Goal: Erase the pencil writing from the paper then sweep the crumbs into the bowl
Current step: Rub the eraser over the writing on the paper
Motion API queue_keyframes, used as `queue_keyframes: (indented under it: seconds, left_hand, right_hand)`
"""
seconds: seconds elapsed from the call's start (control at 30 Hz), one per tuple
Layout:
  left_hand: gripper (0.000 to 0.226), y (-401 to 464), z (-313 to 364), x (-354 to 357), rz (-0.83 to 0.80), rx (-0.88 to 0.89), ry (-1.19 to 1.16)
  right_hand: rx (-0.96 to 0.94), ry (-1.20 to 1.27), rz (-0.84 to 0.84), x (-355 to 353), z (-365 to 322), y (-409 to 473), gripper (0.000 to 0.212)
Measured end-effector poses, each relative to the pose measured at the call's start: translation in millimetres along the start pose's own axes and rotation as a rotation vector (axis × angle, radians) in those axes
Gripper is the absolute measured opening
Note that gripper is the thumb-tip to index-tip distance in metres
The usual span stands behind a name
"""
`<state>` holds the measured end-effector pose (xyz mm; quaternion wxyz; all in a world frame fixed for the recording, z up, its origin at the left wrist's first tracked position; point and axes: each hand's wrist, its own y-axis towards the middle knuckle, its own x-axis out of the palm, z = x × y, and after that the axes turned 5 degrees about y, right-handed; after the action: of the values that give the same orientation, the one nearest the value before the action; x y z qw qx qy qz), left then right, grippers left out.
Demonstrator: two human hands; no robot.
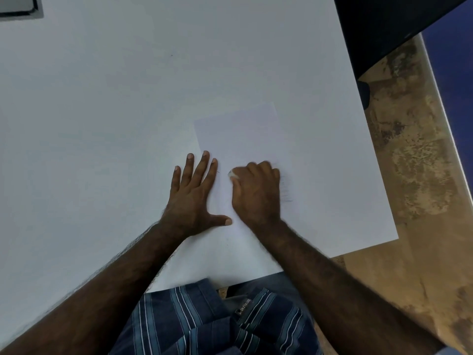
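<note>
White table (pixel 128 111) is bearing the paper (pixel 245 139) near its front right corner. Left hand (pixel 194 198) is pressing flat, fingers spread, on the sheet's left edge. Right hand (pixel 258 193) is curling round a small white eraser (pixel 233 174), touching the paper.

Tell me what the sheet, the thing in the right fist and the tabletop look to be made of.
Sheet of paper: thin matte white paper, its edges barely raised off the table. Eraser gripped in the right hand: a pale, dull nub, probably rubber or vinyl; mostly hidden. Table: smooth, even white surface with a faint sheen, likely laminate; its core is not visible.
</note>
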<state>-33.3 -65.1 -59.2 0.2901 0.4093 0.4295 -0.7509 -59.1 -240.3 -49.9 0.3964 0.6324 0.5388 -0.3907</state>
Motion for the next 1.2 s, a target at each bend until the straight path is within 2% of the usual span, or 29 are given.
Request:
queue_keyframes:
  seconds: [0.1,0.17,0.27,0.37,0.5,0.57,0.67,0.77,0.83,0.93,1.0,1.1,1.2]
  left_hand:
    - [0.130,-0.7,0.1,2.1,0.032,0.001,-0.012]
    - [0.130,-0.7,0.1,2.4,0.034,0.002,-0.015]
    - [0.140,0.7,-0.9,1.1,-0.001,0.002,-0.003]
    - [0.142,0.9,-1.6,1.1,-0.023,0.001,0.004]
    - [0.133,-0.8,0.7,0.7,-0.004,-0.005,-0.008]
    - [0.133,-1.0,1.5,0.1,0.003,-0.010,-0.011]
    - [0.141,0.0,0.1,-0.2,0.001,-0.006,-0.008]
    - [0.143,0.5,-0.8,0.6,-0.011,0.000,0.001]
    - [0.140,0.6,-0.9,1.8,-0.004,-0.003,0.000]
    - [0.130,0.3,-0.7,3.8,0.014,-0.006,0.003]
    - [0.133,0.3,-0.9,3.5,0.014,-0.007,-0.008]
    - [0.142,1.1,-1.2,1.5,0.001,0.001,-0.006]
    - [0.142,0.8,-1.5,1.2,-0.011,0.002,0.005]
  right_hand:
    - [-0.182,0.028,-0.145,3.5,-18.8,-32.8,0.015]
    - [-0.238,0.002,-0.152,1.9,-14.1,-31.5,0.016]
    - [-0.094,-0.080,-0.053,0.1,3.6,-0.7,0.016]
    - [0.038,-0.060,-0.016,-1.3,3.4,12.0,0.020]
    - [-0.147,0.010,-0.126,2.9,-21.3,-27.5,0.015]
    - [-0.218,-0.005,-0.117,0.0,-16.8,-28.7,0.014]
    - [-0.097,-0.069,-0.002,0.0,3.2,5.4,0.016]
    - [0.019,-0.064,0.015,0.0,8.0,21.4,0.020]
    - [-0.029,-0.020,-0.029,1.6,-4.2,6.2,0.018]
    - [-0.231,-0.009,-0.156,1.3,-19.1,-23.0,0.017]
    - [-0.270,-0.039,-0.143,-0.4,-12.3,-14.4,0.018]
    - [-0.137,-0.088,-0.015,-2.0,7.2,21.3,0.014]
    - [-0.017,-0.040,0.038,-4.6,11.9,35.6,0.014]
